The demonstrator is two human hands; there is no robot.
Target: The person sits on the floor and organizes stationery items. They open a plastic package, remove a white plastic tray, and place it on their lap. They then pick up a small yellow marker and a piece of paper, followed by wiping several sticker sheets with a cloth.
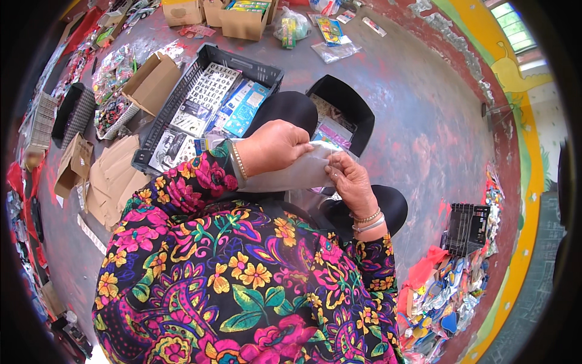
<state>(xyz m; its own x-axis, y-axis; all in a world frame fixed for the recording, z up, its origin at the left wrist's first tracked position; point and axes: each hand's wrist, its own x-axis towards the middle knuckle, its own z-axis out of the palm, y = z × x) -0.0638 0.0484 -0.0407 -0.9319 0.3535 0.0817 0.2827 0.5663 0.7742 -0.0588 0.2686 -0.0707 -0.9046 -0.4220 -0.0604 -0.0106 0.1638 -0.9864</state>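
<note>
A clear plastic bag (291, 175) hangs between my two hands above my lap. My left hand (273, 147) is closed, its thumb and fingers pinching the bag's upper edge. On the other side, my right hand (351, 179) pinches the bag near its right end. Beyond my left arm stands a dark slatted plastic crate (159, 115) holding lettered stencil sheets (209, 91) and blue packs (245, 109). Past my hands, between my knees, sits a black bin (357, 106) with flat packets inside, partly covered by my hands and the bag.
Open cardboard boxes (245, 24) stand at the far side, near a plastic bag of goods (290, 30) and flat packets (330, 33). Flattened cardboard (114, 179) lies on the left. A heap of scraps (445, 303) and a black case (465, 229) are by the right wall.
</note>
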